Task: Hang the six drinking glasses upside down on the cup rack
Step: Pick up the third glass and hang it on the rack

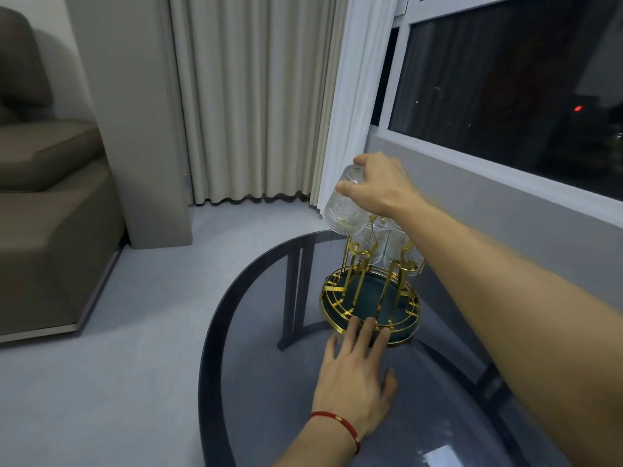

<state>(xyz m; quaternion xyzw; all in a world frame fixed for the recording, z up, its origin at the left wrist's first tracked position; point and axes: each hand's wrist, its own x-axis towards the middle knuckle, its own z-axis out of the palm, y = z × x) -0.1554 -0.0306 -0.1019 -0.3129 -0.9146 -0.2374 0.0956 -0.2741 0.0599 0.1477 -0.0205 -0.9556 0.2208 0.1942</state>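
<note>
A gold wire cup rack (pixel 340 299) with a dark teal round base stands on the glass table (pixel 256 332). Several clear patterned glasses (pixel 392 246) hang upside down on its far pegs, partly hidden by my right arm. My right hand (pixel 381 185) grips the base of another patterned glass (pixel 344 210), upside down and tilted, just above the rack's left pegs. My left hand (pixel 354 372) lies flat on the table, fingers spread, fingertips touching the rack's front rim. A red string bracelet is on its wrist.
The dark glass table is oval with a dark frame showing beneath. A grey sofa (pixel 43 214) stands at the left. Cream curtains (pixel 253 96) hang behind, and a window (pixel 505 79) with a low grey wall is at the right.
</note>
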